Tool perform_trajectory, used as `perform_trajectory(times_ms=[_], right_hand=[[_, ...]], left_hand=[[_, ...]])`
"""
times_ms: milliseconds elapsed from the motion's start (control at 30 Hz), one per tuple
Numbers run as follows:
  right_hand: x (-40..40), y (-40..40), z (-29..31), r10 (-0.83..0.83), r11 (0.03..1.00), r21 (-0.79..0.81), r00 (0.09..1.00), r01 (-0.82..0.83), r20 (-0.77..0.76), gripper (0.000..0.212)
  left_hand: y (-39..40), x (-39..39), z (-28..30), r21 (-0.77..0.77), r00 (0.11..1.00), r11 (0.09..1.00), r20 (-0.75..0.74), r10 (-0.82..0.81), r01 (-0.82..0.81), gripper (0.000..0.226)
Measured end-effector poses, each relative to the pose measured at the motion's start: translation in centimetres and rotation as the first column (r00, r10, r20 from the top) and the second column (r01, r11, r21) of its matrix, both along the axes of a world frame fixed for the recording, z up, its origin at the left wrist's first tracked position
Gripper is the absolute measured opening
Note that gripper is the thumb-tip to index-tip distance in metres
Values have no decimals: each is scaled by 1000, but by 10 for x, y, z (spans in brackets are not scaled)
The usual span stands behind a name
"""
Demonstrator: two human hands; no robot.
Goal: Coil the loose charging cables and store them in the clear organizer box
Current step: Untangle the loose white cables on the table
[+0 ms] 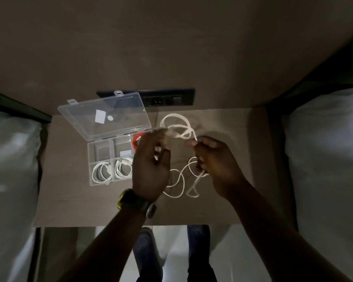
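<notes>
Left hand (151, 161) and right hand (216, 161) each pinch the loose white charging cable (177, 127) beside the clear plastic organizer box (102, 159); trailing loops look likely to knot when pulled.

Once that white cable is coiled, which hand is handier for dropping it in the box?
Probably the left hand: it hovers right beside the open box, already pinching the cable. The right hand is farther away.
</notes>
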State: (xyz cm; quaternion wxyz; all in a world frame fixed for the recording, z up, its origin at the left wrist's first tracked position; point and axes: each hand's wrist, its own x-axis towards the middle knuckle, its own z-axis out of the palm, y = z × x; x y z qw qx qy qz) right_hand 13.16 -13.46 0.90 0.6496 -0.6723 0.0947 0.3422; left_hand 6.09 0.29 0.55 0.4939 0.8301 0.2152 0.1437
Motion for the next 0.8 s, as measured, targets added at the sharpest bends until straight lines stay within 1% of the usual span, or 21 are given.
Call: perform_trajectory(times_ms=[33,67,100,133,167,200,233,267,300,333,367,400,433,467,500,533,600,667,700,733,800], right_hand=[[-5,-6,12,127,990,-84,981,-116,146,18],[-8,-11,24,250,964,-160,932,-213,262,19],[-9,-16,35,350,932,-216,874,-290,336,19],[-8,-20,44,405,910,-246,835,-333,372,19],[-5,-26,53,420,905,-253,816,-343,398,18],[-1,-30,60,396,917,-228,817,-328,419,17],[4,-35,65,341,940,-184,834,-289,434,16],[10,-40,69,274,961,-158,848,-226,453,15],[16,-44,71,219,974,-163,847,-159,484,14],[22,-47,71,177,979,-182,836,-94,519,11],[28,-50,70,142,978,-207,820,-29,554,13],[34,-53,69,99,972,-229,806,47,584,18],[40,-58,67,43,961,-242,795,133,605,21],[46,-62,65,-28,946,-238,786,220,617,22],[51,-66,63,-101,928,-225,781,297,616,21],[55,-68,61,-163,911,-211,781,354,603,20],[57,-68,56,-201,893,-211,770,398,606,19],[55,-66,49,-155,882,-249,745,400,648,18],[54,-67,44,-149,874,-263,739,410,657,17],[54,-70,40,-168,860,-269,739,433,653,19],[59,-79,36,-269,838,-244,758,488,594,28]], left_hand=[[9,7,9,43,995,995,31,-96,95,51],[17,14,17,124,970,965,37,-239,232,59],[23,21,22,211,926,906,16,-378,367,62],[26,27,24,269,877,842,-18,-481,468,58],[28,31,23,280,841,800,-55,-538,531,49],[29,35,21,256,823,785,-88,-562,564,35],[28,35,19,206,819,793,-108,-563,573,20],[26,35,17,122,822,814,-119,-556,568,9],[25,33,14,15,838,843,-120,-532,537,6],[24,31,10,-104,865,871,-111,-490,480,9],[24,29,7,-239,894,881,-92,-438,407,12],[25,26,5,-389,920,860,-71,-385,330,14],[24,22,4,-534,941,807,-59,-333,252,16],[22,18,2,-666,958,725,-53,-283,178,19],[21,13,1,-763,972,638,-59,-228,104,22],[20,8,0,-829,983,558,-77,-166,29,25],[21,1,-2,-913,991,399,-117,-57,-85,27],[26,-1,0,-965,990,221,-141,24,-142,23],[29,-1,1,-970,986,179,-157,51,-163,20],[32,-2,1,-961,983,207,-176,55,-184,19],[39,-9,-2,-895,973,395,-232,-13,-208,20]])
